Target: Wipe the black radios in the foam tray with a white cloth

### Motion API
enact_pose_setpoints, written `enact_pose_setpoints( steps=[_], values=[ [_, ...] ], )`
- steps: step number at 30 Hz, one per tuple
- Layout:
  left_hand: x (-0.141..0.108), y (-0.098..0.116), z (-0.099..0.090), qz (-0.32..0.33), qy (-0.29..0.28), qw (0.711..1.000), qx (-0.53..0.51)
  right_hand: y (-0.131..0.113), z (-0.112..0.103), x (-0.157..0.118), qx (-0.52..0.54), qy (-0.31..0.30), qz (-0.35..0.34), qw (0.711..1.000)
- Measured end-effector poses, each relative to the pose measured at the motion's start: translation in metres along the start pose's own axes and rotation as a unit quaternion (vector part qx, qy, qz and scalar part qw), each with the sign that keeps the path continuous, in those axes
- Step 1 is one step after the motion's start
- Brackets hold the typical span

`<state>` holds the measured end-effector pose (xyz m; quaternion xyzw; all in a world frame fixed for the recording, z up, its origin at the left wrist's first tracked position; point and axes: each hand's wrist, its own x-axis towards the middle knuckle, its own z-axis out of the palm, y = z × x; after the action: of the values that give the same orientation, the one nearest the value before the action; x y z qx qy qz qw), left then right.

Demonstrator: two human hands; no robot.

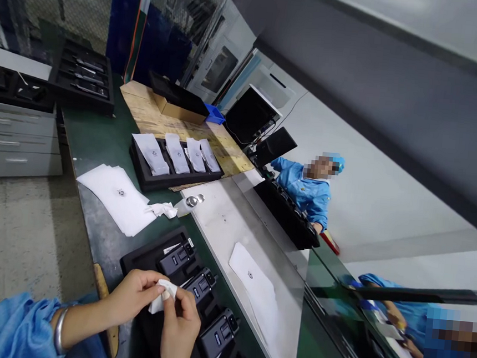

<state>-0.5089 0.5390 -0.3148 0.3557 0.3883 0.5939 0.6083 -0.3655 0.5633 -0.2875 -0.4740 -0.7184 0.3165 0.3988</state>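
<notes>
My left hand (134, 295) and right hand (180, 321) both pinch small white packet (160, 300), fingertips closed on it, just above near end of black tray (143, 257). Tray holds row of black devices (202, 284). Stack of white pouches (118, 196) beyond tray. Second tray with pouches (155, 180) farther past it.

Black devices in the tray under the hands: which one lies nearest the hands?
The second black device in the row, just beyond the fingertips of the hands and the small white piece they pinch. The first lies farther up; the third off to the side.
</notes>
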Motion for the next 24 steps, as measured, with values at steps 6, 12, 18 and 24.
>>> enact_pose_setpoints(
  steps=[6,12,18,24],
  values=[
    [0.012,-0.005,-0.004,0.005,0.019,1.0,0.001,0.003,0.003,0.011,-0.262,0.034,-0.257,0.93],
    [0.019,-0.007,-0.005,0.011,0.014,0.995,0.093,0.025,0.003,0.027,-0.264,0.008,-0.285,0.921],
    [0.016,-0.018,-0.027,0.27,0.029,0.848,0.456,0.017,-0.016,0.105,-0.169,-0.013,-0.202,0.965],
    [0.016,-0.023,-0.038,0.313,-0.034,0.733,0.603,-0.007,0.009,0.222,-0.256,0.028,-0.191,0.947]
  ],
)
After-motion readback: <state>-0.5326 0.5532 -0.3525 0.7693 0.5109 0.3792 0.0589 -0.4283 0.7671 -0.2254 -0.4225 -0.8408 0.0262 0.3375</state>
